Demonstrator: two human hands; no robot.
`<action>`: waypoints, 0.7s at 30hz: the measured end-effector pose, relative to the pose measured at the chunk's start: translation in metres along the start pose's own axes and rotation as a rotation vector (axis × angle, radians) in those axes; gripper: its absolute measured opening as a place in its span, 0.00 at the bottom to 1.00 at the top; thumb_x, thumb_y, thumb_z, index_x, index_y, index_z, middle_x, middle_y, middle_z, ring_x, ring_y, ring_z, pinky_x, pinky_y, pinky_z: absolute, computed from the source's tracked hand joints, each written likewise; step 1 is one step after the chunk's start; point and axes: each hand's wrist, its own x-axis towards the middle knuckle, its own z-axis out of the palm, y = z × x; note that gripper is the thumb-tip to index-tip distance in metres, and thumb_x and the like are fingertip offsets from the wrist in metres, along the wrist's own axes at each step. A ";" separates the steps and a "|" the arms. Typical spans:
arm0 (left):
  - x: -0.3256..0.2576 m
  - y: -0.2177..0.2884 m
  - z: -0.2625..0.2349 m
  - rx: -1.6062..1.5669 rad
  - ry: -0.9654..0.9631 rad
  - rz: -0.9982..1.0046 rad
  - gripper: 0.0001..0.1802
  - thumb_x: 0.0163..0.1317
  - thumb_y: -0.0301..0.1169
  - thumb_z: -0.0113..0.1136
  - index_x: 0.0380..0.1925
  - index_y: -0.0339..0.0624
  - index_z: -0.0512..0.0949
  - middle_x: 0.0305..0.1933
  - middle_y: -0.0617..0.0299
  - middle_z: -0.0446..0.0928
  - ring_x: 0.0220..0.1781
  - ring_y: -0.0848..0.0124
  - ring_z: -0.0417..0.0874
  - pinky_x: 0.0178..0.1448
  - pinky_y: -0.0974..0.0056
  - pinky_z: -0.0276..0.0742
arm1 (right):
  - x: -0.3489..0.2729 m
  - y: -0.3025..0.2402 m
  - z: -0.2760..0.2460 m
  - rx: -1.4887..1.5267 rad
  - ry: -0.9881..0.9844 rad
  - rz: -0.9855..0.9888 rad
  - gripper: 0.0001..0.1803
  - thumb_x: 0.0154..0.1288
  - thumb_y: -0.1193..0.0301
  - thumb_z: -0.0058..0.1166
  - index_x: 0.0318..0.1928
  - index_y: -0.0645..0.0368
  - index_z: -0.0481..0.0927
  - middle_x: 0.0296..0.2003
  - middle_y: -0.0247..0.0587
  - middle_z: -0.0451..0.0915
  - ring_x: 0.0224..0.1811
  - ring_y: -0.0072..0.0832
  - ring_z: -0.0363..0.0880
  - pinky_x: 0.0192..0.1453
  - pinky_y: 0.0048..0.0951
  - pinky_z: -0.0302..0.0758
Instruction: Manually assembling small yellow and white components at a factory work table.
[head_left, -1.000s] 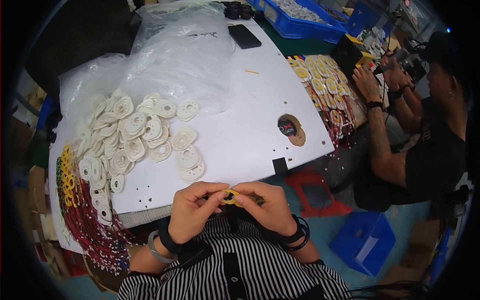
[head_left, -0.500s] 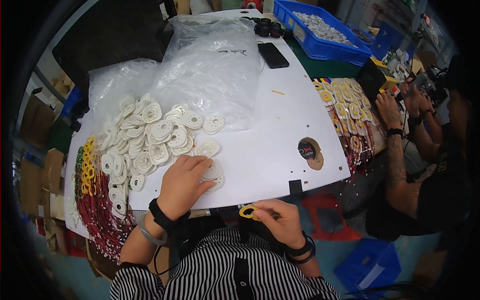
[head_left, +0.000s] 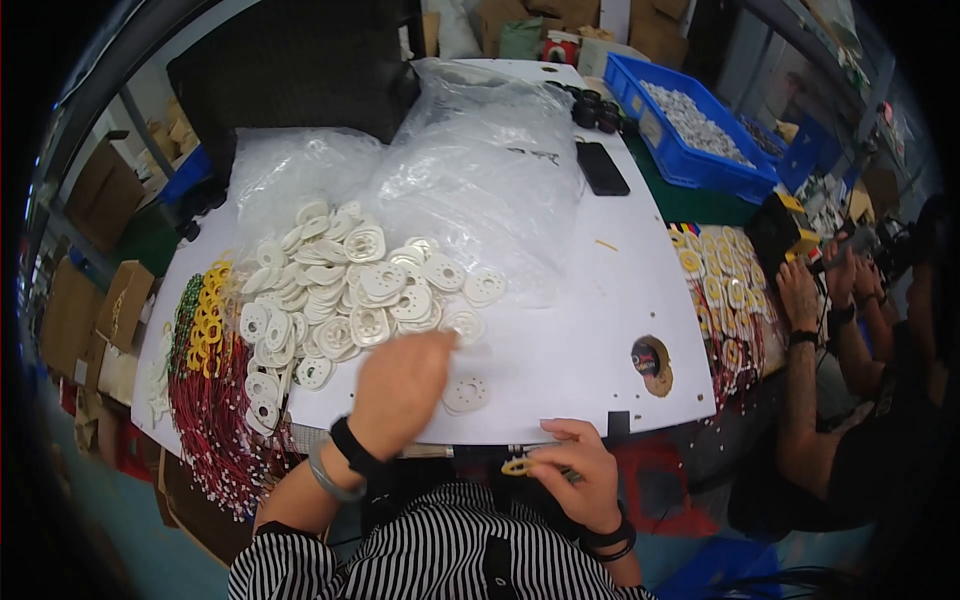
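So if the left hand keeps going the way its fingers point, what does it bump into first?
Probably the flat white plastic disc at the near edge of the white disc pile; the left hand points up and right toward it, fingertips almost there. Height above the table is unclear.

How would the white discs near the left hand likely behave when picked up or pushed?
The white discs look thin and flat, so probably light and stiff. Heaped loosely, they would likely slide off one another when nudged. Lying flat on the table, the one beside the left hand may be fiddly to lift.
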 end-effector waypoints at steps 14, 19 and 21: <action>-0.039 0.035 0.009 -1.235 -0.425 -0.506 0.17 0.66 0.29 0.58 0.53 0.36 0.76 0.40 0.56 0.81 0.38 0.72 0.83 0.38 0.71 0.80 | 0.006 0.005 0.030 0.436 0.147 0.137 0.11 0.61 0.79 0.61 0.45 0.65 0.81 0.43 0.47 0.80 0.42 0.24 0.79 0.44 0.23 0.76; -0.043 0.033 0.021 -1.546 -0.392 -0.798 0.15 0.68 0.29 0.56 0.53 0.37 0.78 0.44 0.59 0.82 0.38 0.78 0.81 0.37 0.74 0.81 | 0.001 0.011 0.031 0.504 0.085 0.233 0.11 0.63 0.79 0.59 0.46 0.66 0.81 0.46 0.45 0.79 0.46 0.25 0.78 0.49 0.22 0.74; -0.039 0.031 0.018 -1.439 -0.277 -0.843 0.15 0.67 0.28 0.57 0.52 0.36 0.79 0.43 0.59 0.82 0.37 0.79 0.81 0.35 0.74 0.81 | 0.004 0.004 0.027 0.398 0.132 0.195 0.10 0.63 0.77 0.60 0.45 0.65 0.81 0.42 0.43 0.82 0.41 0.23 0.80 0.45 0.20 0.75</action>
